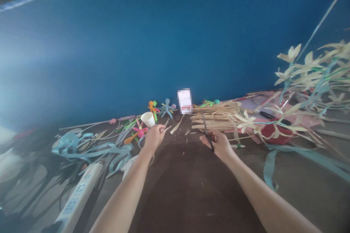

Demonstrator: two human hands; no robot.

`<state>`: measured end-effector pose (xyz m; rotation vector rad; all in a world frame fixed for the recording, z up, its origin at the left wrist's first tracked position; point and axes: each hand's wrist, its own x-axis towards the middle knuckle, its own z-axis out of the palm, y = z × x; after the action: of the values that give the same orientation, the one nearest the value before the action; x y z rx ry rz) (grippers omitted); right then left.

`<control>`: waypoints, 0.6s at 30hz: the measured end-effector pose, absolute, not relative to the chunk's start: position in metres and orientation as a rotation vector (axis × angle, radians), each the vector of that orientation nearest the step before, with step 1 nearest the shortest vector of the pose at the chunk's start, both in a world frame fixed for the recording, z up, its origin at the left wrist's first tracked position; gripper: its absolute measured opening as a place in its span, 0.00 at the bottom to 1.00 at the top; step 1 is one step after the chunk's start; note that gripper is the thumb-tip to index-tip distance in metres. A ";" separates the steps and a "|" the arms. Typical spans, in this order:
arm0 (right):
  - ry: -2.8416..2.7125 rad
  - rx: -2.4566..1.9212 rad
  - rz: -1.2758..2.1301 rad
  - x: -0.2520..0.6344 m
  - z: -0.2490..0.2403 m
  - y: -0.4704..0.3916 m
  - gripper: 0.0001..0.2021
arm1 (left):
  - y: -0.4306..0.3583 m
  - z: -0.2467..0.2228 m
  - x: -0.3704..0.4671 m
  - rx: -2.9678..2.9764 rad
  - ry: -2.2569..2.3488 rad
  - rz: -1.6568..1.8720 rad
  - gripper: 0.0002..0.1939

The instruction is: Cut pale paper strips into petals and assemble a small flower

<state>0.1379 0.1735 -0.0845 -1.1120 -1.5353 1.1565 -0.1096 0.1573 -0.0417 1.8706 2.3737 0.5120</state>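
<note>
My left hand [155,137] is closed in a pinch on a few thin pale strips [165,126], their ends poking past the fingertips. Just behind it a white paper cup [148,119] leans over. A pink and orange figure [140,131] lies to the left of that hand. My right hand [218,143] is closed around a long, slender dark tool [207,133] whose narrow end points away from me; its exact kind is unclear. Beyond this hand lies a bundle of dry tan strips [216,114]. Small pale scraps [187,132] lie between my hands on the dark tabletop [188,189].
A white power strip [80,193] and light blue ribbon [90,145] are on the left. Small coloured figures [167,108] stand along the blue panel [175,36]. Cream strip flowers [308,65] rise on the right, above a red object [276,134] and more blue ribbon [270,169].
</note>
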 end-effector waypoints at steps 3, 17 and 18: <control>-1.379 -0.905 1.567 0.137 -0.070 0.163 0.14 | 0.135 -0.022 -0.080 2.125 2.091 0.828 0.10; -1.321 -0.716 1.784 0.126 -0.072 0.149 0.11 | 0.095 -0.054 -0.012 1.507 1.721 1.450 0.11; -1.339 -0.717 1.751 0.126 -0.071 0.149 0.11 | 0.095 -0.058 -0.009 1.236 1.654 1.483 0.13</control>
<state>0.1258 0.1488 -0.0711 -0.7171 -1.3389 1.7511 -0.0085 0.0948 -0.0581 1.2358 1.6542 1.4832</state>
